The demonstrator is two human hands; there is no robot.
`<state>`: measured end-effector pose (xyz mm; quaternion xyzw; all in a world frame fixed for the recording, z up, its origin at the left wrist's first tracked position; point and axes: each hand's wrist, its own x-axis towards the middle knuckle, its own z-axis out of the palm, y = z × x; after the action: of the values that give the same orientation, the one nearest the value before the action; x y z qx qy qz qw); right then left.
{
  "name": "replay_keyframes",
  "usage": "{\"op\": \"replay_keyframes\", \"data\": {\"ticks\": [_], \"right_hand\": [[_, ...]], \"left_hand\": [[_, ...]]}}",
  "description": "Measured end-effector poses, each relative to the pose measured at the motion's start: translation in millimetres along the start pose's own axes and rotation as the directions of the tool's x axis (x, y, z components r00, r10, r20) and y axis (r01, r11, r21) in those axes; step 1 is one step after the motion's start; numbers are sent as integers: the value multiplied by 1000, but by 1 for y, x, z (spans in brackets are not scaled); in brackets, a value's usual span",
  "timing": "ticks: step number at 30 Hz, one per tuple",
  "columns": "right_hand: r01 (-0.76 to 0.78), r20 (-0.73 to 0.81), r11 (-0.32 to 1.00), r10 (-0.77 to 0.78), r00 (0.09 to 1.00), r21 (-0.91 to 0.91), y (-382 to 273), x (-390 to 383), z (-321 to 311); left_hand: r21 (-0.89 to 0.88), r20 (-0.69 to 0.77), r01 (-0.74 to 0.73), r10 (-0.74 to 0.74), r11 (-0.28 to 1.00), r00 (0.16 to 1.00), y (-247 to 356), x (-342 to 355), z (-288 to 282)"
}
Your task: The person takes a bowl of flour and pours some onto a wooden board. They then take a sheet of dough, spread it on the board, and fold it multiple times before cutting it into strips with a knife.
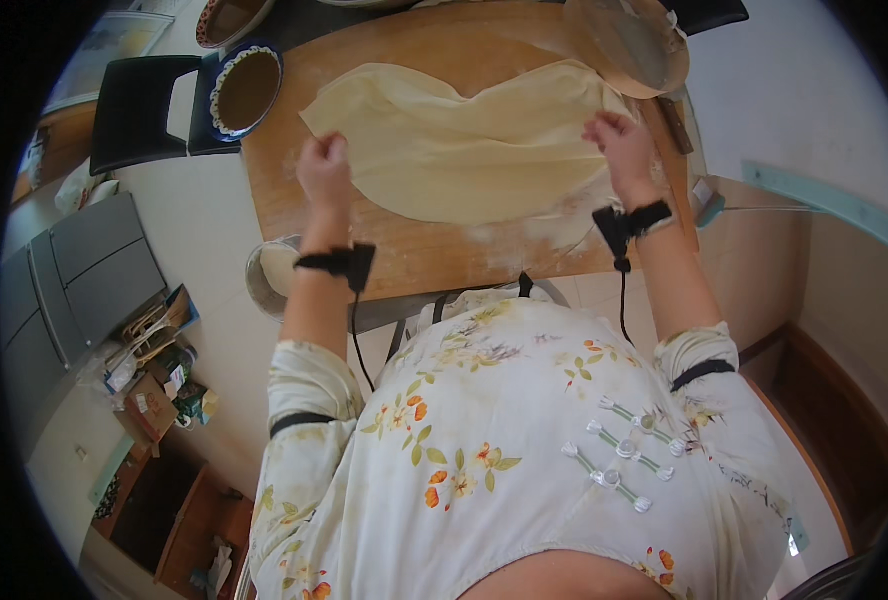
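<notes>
A wide, thin sheet of pale yellow dough [454, 160] lies on a floured wooden board. Its far edge dips in the middle, and creases run across it. At the left edge of the sheet my left hand [325, 168] is closed, fingertips pinched against the dough. My right hand [621, 150] is closed in a similar pinch at the right side of the sheet. The small bit of dough between the fingers is mostly hidden on both sides. Black straps with cords circle both my wrists.
Flour dusts the wooden board [404, 265]. A blue-rimmed bowl [247, 92] stands at its left, beside a black chair [134, 112]. A round, translucent container [629, 45] sits at the far right, near a knife [675, 126]. A pale round container [274, 272] is at the near left corner.
</notes>
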<state>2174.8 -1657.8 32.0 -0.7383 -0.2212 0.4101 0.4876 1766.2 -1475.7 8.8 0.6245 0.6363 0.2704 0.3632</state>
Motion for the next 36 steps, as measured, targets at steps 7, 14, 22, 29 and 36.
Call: {"op": "replay_keyframes", "data": {"ticks": [7, 14, 22, 29, 36], "right_hand": [[658, 426, 420, -523, 738, -625, 52, -62, 19], [763, 649, 237, -412, 639, -601, 48, -63, 22], [768, 586, 66, -605, 539, -637, 2, 52, 54], [619, 632, -136, -88, 770, -774, -27, 115, 58], [751, 757, -167, -311, 575, -639, -20, 108, 42]], "left_hand": [[306, 323, -636, 551, 709, 770, -12, -117, 35], [174, 546, -733, 556, 657, 627, -1, -105, 42], [163, 347, -721, 645, 673, 681, 53, 12, 78], [487, 696, -724, 284, 488, 660, 75, 90, 75], [465, 623, -774, 462, 430, 631, 44, 102, 47]]}}
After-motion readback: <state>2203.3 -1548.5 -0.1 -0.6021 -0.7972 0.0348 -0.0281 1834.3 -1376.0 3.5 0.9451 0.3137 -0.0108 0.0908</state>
